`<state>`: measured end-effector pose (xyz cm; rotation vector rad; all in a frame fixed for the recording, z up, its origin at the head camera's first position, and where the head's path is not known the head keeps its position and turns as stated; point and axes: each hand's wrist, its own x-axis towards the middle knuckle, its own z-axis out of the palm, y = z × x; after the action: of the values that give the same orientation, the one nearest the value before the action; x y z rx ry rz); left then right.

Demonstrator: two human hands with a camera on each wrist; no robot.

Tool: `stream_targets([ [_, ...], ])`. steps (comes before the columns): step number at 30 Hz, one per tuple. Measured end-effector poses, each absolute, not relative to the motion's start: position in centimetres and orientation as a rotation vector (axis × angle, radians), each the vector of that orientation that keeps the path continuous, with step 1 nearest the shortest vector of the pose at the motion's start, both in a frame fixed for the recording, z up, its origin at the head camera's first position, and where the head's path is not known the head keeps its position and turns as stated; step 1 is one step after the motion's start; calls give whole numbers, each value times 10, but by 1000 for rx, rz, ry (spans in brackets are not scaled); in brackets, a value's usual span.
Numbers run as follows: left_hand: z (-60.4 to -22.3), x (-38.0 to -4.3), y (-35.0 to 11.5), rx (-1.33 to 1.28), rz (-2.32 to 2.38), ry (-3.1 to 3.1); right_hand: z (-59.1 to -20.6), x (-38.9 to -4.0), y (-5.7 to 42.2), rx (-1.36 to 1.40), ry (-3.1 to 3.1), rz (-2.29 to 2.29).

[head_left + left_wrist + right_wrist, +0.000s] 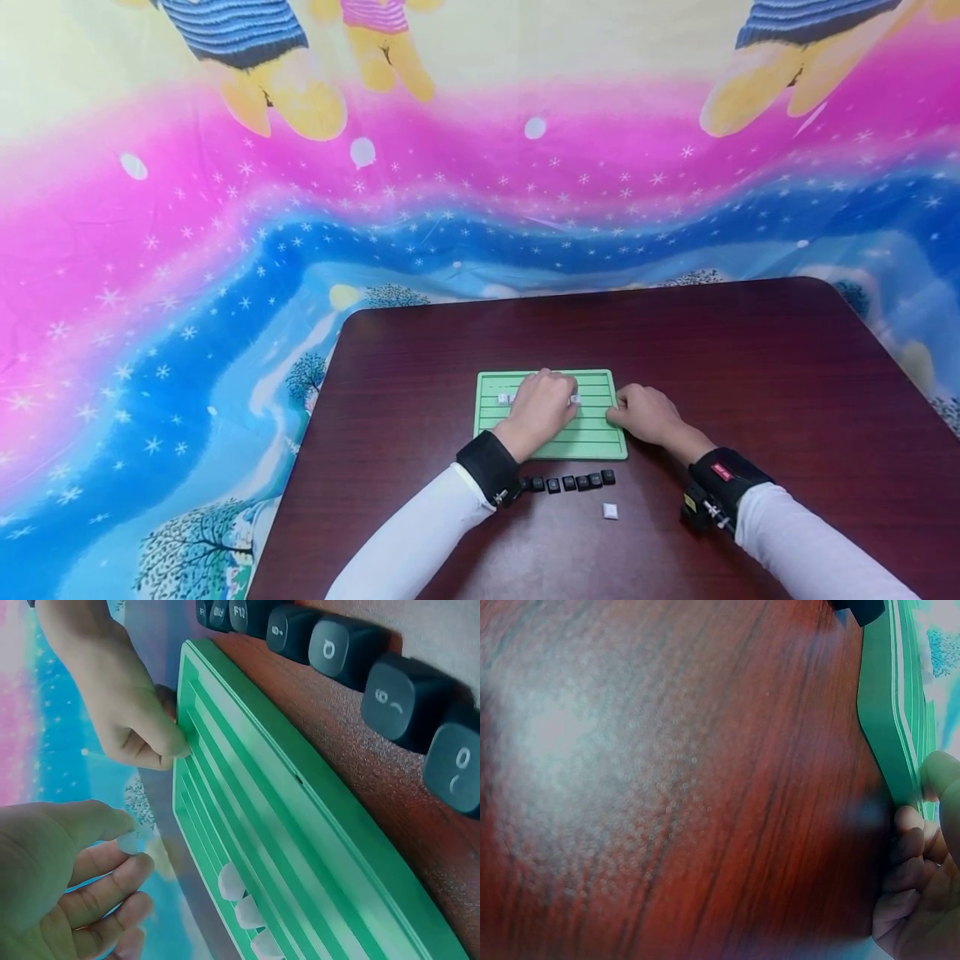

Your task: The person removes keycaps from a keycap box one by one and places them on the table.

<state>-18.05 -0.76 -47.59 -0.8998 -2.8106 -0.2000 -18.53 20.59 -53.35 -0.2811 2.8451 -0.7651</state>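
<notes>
I am finding the tray (600, 433) at the lower centre of the head frame, lying flat on the dark table (712, 333), slats running left to right. The left hand (543, 408) is covering its upper middle, so from there I cannot tell what the fingers are doing. The left wrist view is showing it: at lower left, thumb and index finger are pinching 1 white key (129, 841), the other fingers curling loosely. I am judging a fingertip pinch right for so small a piece. Whether it is touching the tray, I cannot tell.

At least 3 white keys (249, 912) are sitting side by side in 1 slot, bottom centre of that view; the slats are probably keeping them in line.

The right hand (648, 414) is gripping the tray's right edge, thumb on the rim, fingers bunching outside it, lower right in the right wrist view. I am reading this as bracing, since a thin tray could be sliding under a push.

Below the tray, at least 7 black keys (568, 482) are standing in a row, likely set out for easy reach. A loose key (611, 511), white, is lying below the row's right end, apart from the rest.
</notes>
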Motion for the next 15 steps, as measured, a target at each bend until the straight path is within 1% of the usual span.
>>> stream_targets([
  [15,-478,-165,-9,-966,-208,-2779,-537,-185,206,-277,2868,-760],
])
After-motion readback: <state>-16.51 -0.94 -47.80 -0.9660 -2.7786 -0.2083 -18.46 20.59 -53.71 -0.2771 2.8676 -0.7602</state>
